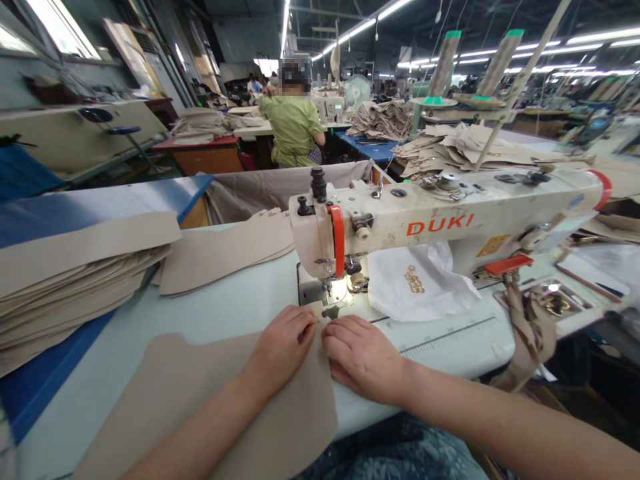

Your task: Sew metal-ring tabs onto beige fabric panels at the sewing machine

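A large beige fabric panel (225, 407) lies on the machine table and hangs toward my lap. My left hand (283, 343) is closed on its upper edge, fingers curled, just in front of the sewing machine's needle area. Close beside it, my right hand (363, 353) pinches the same panel's right edge. The fingertips of both hands nearly meet by a small corner of the fabric. Right behind them is the lit presser foot (336, 288) of the white sewing machine (440, 220). Whether the corner lies under the foot I cannot tell.
Left stands a stack of beige panels (75, 287); more panels (225, 253) lie behind the needle area. Small gold rings (414, 280) rest on white cloth (450, 293) under the machine arm. Fabric strips (530, 333) hang at right. A person in green (293, 127) sits ahead.
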Demonstrator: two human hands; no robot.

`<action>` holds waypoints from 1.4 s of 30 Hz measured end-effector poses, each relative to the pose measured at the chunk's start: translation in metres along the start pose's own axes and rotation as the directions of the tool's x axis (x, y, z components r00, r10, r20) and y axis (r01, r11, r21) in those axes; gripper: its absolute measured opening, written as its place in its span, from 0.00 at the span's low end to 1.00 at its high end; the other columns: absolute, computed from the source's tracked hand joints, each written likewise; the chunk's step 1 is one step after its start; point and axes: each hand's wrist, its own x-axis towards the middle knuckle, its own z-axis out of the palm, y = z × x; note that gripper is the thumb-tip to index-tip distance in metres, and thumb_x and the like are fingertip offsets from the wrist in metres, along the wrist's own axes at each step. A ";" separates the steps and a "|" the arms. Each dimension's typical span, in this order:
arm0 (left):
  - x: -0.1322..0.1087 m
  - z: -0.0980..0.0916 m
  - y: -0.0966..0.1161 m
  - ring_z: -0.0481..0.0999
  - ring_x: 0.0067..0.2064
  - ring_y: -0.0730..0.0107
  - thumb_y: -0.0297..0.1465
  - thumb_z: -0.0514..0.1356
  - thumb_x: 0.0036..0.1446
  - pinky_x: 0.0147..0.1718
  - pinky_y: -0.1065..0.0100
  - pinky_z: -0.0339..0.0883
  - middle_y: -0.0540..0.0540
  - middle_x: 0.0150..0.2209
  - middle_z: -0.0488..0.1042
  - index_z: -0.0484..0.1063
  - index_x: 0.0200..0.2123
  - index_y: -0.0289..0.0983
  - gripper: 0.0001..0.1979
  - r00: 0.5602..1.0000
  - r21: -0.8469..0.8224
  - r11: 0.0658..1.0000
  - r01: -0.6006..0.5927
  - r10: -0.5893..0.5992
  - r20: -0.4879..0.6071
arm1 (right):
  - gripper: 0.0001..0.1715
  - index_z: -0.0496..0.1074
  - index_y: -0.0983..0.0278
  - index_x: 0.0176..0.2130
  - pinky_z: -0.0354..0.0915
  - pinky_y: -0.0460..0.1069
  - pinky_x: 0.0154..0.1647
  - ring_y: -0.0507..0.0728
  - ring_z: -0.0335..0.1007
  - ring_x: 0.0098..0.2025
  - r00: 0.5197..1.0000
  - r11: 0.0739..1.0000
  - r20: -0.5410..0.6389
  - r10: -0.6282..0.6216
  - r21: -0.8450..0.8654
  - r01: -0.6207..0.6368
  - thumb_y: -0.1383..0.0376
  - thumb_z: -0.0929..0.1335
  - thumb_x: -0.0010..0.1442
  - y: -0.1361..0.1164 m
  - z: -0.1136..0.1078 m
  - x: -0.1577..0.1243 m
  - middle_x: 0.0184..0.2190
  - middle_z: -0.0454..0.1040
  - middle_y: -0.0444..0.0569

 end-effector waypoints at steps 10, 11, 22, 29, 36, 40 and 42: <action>0.001 0.003 0.000 0.72 0.33 0.67 0.24 0.51 0.60 0.34 0.66 0.70 0.47 0.28 0.73 0.67 0.28 0.37 0.10 0.999 0.044 0.998 -0.035 0.036 -0.018 | 0.08 0.71 0.66 0.35 0.63 0.50 0.49 0.55 0.68 0.46 0.995 0.997 -0.064 -0.075 -0.004 0.075 0.69 0.63 0.64 0.004 0.018 -0.002 0.41 0.76 0.51; 0.000 0.003 0.000 0.72 0.33 0.67 0.24 0.50 0.60 0.34 0.66 0.70 0.47 0.28 0.74 0.68 0.29 0.37 0.10 0.999 0.050 0.998 -0.041 0.042 -0.018 | 0.08 0.71 0.66 0.35 0.63 0.50 0.48 0.55 0.68 0.46 0.995 0.997 -0.071 -0.075 -0.001 0.075 0.69 0.63 0.64 0.004 0.018 -0.002 0.41 0.76 0.51; 0.000 0.005 0.000 0.72 0.35 0.67 0.25 0.49 0.63 0.37 0.66 0.70 0.47 0.30 0.73 0.68 0.30 0.37 0.11 0.997 0.093 0.992 -0.083 0.082 0.007 | 0.09 0.71 0.66 0.33 0.64 0.50 0.48 0.55 0.68 0.45 0.993 0.997 -0.100 -0.066 0.020 0.068 0.69 0.63 0.65 0.004 0.018 -0.002 0.40 0.76 0.51; 0.001 0.005 0.001 0.72 0.36 0.67 0.25 0.49 0.63 0.38 0.65 0.70 0.46 0.30 0.74 0.70 0.30 0.37 0.12 0.996 0.110 0.990 -0.090 0.089 0.013 | 0.07 0.71 0.66 0.36 0.64 0.51 0.49 0.55 0.67 0.47 0.997 0.998 -0.055 -0.061 0.013 0.062 0.68 0.63 0.64 0.005 0.021 -0.004 0.42 0.75 0.51; 0.000 0.007 0.000 0.71 0.34 0.67 0.25 0.48 0.64 0.37 0.65 0.69 0.47 0.30 0.73 0.68 0.29 0.37 0.13 0.994 0.125 0.986 -0.112 0.112 0.009 | 0.09 0.71 0.66 0.35 0.63 0.50 0.49 0.55 0.68 0.47 0.995 0.998 -0.085 -0.054 0.023 0.057 0.69 0.62 0.65 0.004 0.019 -0.003 0.42 0.76 0.50; 0.000 0.006 0.000 0.71 0.34 0.67 0.26 0.48 0.64 0.37 0.65 0.69 0.47 0.30 0.73 0.68 0.30 0.36 0.12 0.995 0.117 0.988 -0.104 0.101 0.025 | 0.08 0.71 0.67 0.36 0.63 0.50 0.50 0.55 0.68 0.46 0.993 0.998 -0.103 -0.058 0.024 0.060 0.69 0.63 0.65 0.003 0.019 -0.003 0.42 0.75 0.50; -0.001 0.005 0.000 0.71 0.35 0.67 0.26 0.48 0.64 0.37 0.65 0.69 0.46 0.31 0.73 0.68 0.31 0.36 0.12 0.995 0.102 0.990 -0.101 0.098 0.033 | 0.08 0.71 0.68 0.37 0.63 0.51 0.51 0.56 0.67 0.48 0.993 0.999 -0.106 -0.048 0.002 0.048 0.69 0.63 0.65 0.003 0.019 -0.002 0.43 0.75 0.52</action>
